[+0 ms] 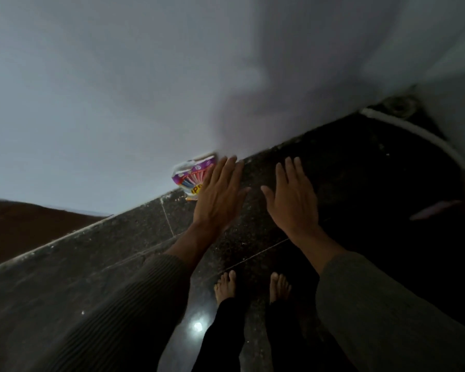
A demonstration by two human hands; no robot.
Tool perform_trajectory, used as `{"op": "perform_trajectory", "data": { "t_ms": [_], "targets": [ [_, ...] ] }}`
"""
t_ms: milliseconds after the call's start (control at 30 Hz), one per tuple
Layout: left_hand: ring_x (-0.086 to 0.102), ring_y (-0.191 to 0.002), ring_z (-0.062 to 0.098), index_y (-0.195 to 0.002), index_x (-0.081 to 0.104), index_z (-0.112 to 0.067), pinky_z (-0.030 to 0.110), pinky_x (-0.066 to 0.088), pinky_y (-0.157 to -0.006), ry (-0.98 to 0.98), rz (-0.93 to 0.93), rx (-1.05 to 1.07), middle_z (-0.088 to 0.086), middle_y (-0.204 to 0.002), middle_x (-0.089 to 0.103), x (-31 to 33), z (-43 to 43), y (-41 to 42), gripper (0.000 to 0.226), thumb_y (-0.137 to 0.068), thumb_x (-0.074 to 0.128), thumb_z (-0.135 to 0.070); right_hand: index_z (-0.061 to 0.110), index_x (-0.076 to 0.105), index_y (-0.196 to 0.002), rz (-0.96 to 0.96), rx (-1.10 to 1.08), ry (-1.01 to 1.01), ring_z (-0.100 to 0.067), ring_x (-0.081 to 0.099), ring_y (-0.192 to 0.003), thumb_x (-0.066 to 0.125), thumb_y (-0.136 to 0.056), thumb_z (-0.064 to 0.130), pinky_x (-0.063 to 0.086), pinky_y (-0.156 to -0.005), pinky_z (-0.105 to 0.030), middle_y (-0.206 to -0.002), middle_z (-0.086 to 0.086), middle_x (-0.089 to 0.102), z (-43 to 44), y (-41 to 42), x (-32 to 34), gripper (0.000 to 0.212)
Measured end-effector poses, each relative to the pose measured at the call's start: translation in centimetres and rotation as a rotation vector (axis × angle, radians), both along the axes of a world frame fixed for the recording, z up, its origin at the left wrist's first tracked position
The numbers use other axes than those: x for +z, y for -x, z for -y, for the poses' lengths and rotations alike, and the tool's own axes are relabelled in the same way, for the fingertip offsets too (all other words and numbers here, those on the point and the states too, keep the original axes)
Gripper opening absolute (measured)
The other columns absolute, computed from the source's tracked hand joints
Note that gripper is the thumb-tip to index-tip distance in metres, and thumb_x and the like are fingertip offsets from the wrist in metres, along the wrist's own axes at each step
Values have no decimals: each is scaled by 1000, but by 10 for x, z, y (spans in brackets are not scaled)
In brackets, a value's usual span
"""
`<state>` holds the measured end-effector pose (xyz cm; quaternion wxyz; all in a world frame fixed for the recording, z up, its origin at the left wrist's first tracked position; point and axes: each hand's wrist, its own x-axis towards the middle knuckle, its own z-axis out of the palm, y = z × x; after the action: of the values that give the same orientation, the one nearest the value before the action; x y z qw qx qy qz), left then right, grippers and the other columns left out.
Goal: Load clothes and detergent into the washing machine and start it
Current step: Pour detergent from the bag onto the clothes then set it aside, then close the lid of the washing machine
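Where wall (105, 89) meets floor (113, 251), purple striped detergent pouch (189, 178); left hand (218, 196), right hand (294, 201): fingers (290, 170) straight, empty.

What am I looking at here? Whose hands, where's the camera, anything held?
This is one picture from a camera worn on a person's head, looking down. There is no robot. The left hand and right hand are the person's own, both stretched out with straight fingers and holding nothing. Below them are bare feet on a dark speckled floor. A colourful packet, probably the detergent, lies where the floor meets the pale wall, partly hidden behind the left hand. A white hose runs across the upper right.
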<state>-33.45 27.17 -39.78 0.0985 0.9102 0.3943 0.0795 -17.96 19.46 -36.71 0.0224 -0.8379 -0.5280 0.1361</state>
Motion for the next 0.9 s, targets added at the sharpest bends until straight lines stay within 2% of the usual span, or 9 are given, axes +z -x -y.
{"op": "perform_trajectory", "data": {
  "t_ms": [67, 167, 400, 567, 733, 900],
  "targets": [
    [36, -144, 32, -148, 40, -7, 49, 30, -119, 12, -25, -17, 15, -154, 41, 13, 1, -7, 62, -101, 41, -46, 8, 13, -156, 41, -12, 43, -30, -4, -152, 34, -100, 54, 17, -121, -50, -164, -16, 4, 6, -6, 17, 75],
    [29, -148, 31, -151, 36, -9, 48, 22, -122, -3, -25, -109, 14, -157, 36, 75, 13, -29, 64, -102, 34, -51, 9, 6, -157, 103, -67, 25, -31, -10, -151, 31, -98, 59, 11, -121, -53, -164, -17, -4, 29, -25, 82, 81],
    [30, -147, 32, -151, 36, -9, 50, 21, -122, -44, 88, -155, 14, -157, 36, 202, 29, -80, 65, -101, 28, -50, 7, 13, -156, 232, -123, -115, -34, -4, -151, 35, -98, 59, 11, -120, -56, -163, -20, 6, 61, -53, 206, 80],
    [24, -149, 30, -153, 30, -10, 50, 18, -123, -162, 117, -182, 13, -159, 32, 279, 52, -101, 65, -102, 29, -49, 8, 9, -156, 295, -111, -188, -34, -7, -151, 35, -98, 57, 12, -120, -55, -164, -19, -1, 92, -70, 278, 81],
    [22, -150, 29, -154, 28, -11, 50, 17, -123, -230, 169, -242, 12, -160, 30, 341, 103, -134, 65, -102, 27, -50, 9, 10, -156, 344, -202, -246, -34, -6, -151, 33, -99, 57, 14, -120, -55, -164, -19, 0, 149, -99, 330, 79],
    [15, -152, 27, -156, 22, -14, 48, 11, -125, -215, 214, -302, 10, -162, 24, 378, 166, -178, 63, -104, 30, -49, 10, 9, -157, 348, -264, -271, -32, -7, -151, 34, -99, 56, 10, -121, -55, -164, -17, -1, 220, -138, 364, 78]
  ]
}}
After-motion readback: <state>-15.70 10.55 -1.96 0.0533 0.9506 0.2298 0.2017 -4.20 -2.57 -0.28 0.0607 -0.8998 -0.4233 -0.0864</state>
